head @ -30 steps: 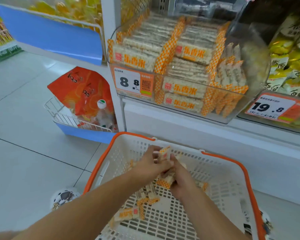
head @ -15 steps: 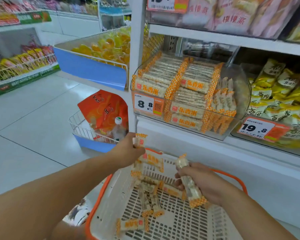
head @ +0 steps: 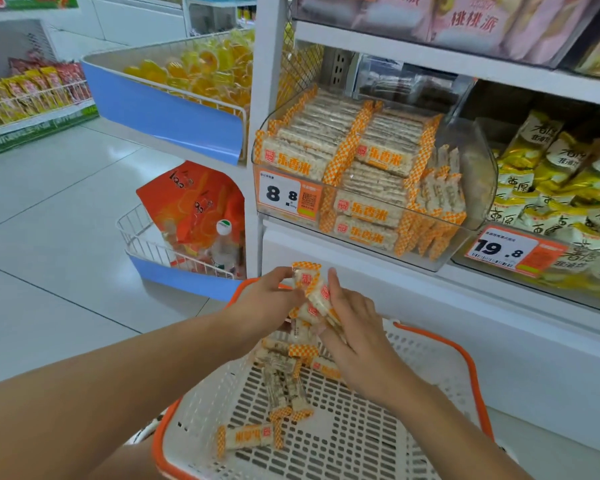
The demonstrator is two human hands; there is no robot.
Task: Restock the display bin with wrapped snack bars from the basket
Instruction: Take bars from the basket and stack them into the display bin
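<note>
Wrapped snack bars (head: 310, 296) are being clasped as one bundle between the left hand (head: 264, 303) and right hand (head: 355, 327), both grips grasping, above the basket (head: 430, 393).

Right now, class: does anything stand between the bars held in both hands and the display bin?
Nothing visible does. The bundle of bars sits between the left hand and right hand, below the clear display bin, whose top is open.

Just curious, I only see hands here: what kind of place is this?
Most likely a shop's snack aisle: shelves of packaged snacks, price tags on a clear bin of wrapped bars, and a shopping basket on the floor.
</note>
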